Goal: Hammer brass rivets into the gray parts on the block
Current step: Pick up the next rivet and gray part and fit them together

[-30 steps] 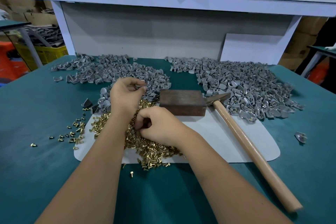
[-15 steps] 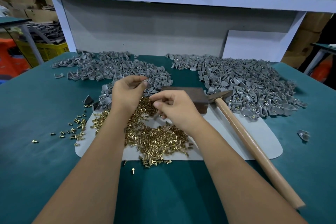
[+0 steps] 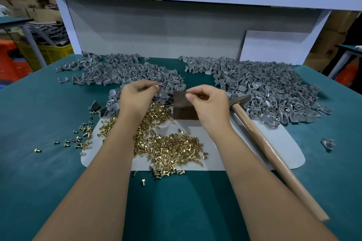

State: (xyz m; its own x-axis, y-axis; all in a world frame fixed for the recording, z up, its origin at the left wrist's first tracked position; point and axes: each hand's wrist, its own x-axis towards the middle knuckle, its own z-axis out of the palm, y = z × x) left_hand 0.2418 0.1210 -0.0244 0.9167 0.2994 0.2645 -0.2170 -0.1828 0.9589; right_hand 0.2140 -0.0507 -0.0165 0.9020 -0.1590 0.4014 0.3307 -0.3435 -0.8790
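Fingers of the left hand [image 3: 137,98] pinch a gray part [image 3: 161,86] at eleven o'clock of the block [image 3: 183,107], while the right hand [image 3: 207,101] pinches something too small to tell, probably a rivet, so the step looks like fitting the two together before hammering.

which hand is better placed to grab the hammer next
Right, probably: the right hand hovers over the dark wooden block, beside the wooden-handled hammer; the left hand pinches a gray part, farther away.

**Right hand lifted from rivets to block**

The right hand [image 3: 207,101] has been raised off the brass rivets [image 3: 172,148] and brought over the block [image 3: 183,109], fingertips pinched, possibly on a rivet; the left hand [image 3: 137,98] has been lifted slightly, a gray part [image 3: 162,89] pinched
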